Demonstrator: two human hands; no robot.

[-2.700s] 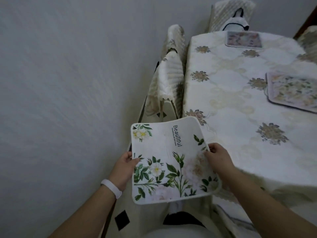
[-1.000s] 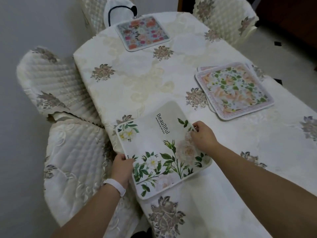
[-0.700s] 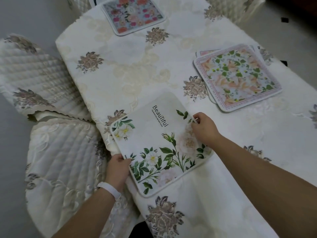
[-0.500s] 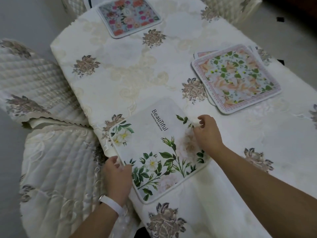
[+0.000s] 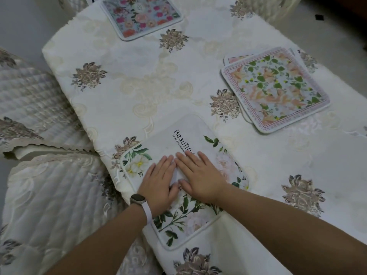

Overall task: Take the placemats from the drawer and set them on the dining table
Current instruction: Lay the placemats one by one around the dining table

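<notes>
White mat (image 5: 198, 133): lies flat on the table (image 5: 139, 80), at its near left edge.
Left hand (image 5: 160, 181): open, palm down, fingers straight, on the mat's middle.
Right hand (image 5: 200, 175): open, palm down, just beside the left, on the same mat.
Pink mat (image 5: 141, 14): far end.
Stacked mats (image 5: 276, 88): right side, two overlapping.
Chairs (image 5: 49, 195): quilted, left of table.

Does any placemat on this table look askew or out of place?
Yes. At the right, the orange-and-green floral placemat lies on top of a second pink-bordered placemat, shifted and slightly turned, so two mats share one spot.
</notes>
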